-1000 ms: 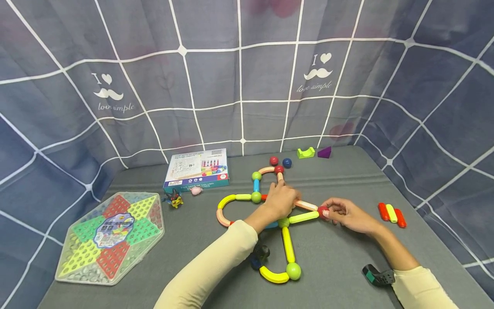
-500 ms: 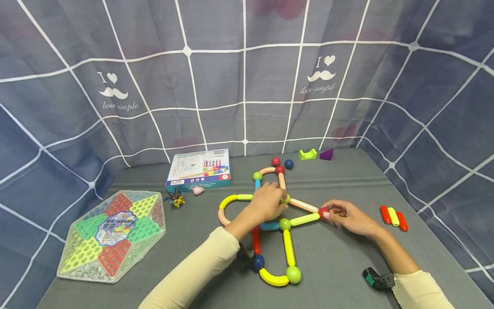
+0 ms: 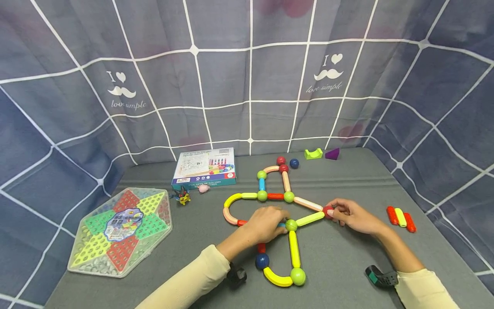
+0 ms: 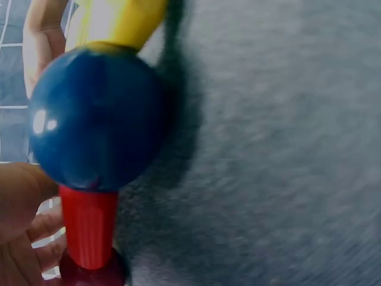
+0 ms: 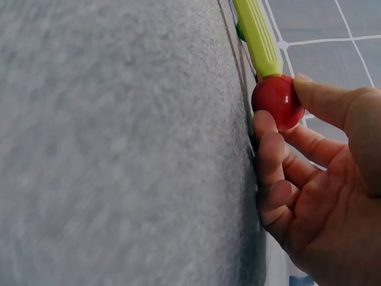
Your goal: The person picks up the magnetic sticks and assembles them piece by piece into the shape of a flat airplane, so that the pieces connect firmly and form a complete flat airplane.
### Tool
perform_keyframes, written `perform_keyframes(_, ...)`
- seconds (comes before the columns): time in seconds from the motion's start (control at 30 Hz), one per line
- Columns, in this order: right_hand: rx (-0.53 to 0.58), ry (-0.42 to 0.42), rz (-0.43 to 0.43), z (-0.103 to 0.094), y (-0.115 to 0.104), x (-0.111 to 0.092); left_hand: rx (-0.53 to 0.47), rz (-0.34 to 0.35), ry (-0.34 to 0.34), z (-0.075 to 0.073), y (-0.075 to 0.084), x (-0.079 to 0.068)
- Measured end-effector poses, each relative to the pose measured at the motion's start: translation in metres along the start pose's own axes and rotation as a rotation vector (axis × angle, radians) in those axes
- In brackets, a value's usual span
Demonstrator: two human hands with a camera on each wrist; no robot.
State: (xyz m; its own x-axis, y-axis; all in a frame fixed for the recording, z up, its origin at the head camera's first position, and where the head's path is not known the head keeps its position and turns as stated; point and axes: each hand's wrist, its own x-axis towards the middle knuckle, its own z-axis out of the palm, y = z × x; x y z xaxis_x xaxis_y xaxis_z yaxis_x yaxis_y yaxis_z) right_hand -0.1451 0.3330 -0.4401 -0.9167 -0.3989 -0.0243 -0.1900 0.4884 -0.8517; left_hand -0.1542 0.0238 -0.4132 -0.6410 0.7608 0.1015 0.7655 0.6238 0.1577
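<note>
My right hand [image 3: 353,216] pinches a red ball [image 5: 278,101] between thumb and fingertips at the right corner of a flat figure of magnetic rods and balls. A lime rod [image 3: 310,219] and a peach rod [image 3: 308,203] meet that ball. Over the middle of the figure, my left hand [image 3: 262,225] pinches a short blue rod [image 3: 282,225] beside a green ball [image 3: 291,225], hiding part of the joints under it. Below lie a yellow rod [image 3: 294,249], a dark blue ball [image 4: 98,119] and a red rod [image 4: 89,226].
At the left lies a Chinese checkers board [image 3: 123,231], with a toy box [image 3: 204,169] and small figurines beyond it. Loose red [image 3: 281,160] and blue [image 3: 294,163] balls sit behind the figure. Spare rods [image 3: 401,219] lie at the right; a grey curtain [image 3: 247,77] hangs behind.
My left hand has moved down and left from the upper green ball and peach rod to the blue rod, uncovering a red rod. My right hand has stayed at the red ball.
</note>
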Motion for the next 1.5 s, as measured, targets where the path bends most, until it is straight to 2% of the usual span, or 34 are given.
perform_keyframes(0.2, -0.030, 0.008, 0.038, -0.001, -0.002, 0.006, -0.032, 0.009, 0.008, 0.004, -0.001, -0.001)
perform_keyframes(0.4, -0.026, 0.007, 0.076, 0.001, -0.003, 0.010, -0.044, 0.022, -0.014, 0.004, -0.001, 0.000)
perform_keyframes(0.67, -0.036, 0.014, 0.066, 0.010, -0.007, 0.013, -0.040, 0.035, -0.012, 0.004, -0.003, -0.004)
perform_keyframes(0.87, -0.064, 0.018, 0.047, 0.018, -0.013, 0.015, -0.043, 0.025, -0.024, 0.000, -0.005, -0.011)
perform_keyframes(1.07, -0.076, 0.004, 0.030, 0.029, -0.024, 0.023, -0.036, -0.017, -0.084, -0.007, -0.012, -0.019)
perform_keyframes(1.23, -0.077, -0.011, 0.017, 0.038, -0.032, 0.029, -0.051, -0.011, -0.185, -0.020, -0.017, -0.023)
perform_keyframes(1.37, -0.112, -0.025, 0.004, 0.046, -0.037, 0.034, -0.071, -0.017, -0.286, -0.033, -0.017, -0.020)
perform_keyframes(1.5, -0.162, -0.008, -0.034, 0.053, -0.041, 0.038, -0.061, -0.017, -0.301, -0.039, -0.011, -0.009)
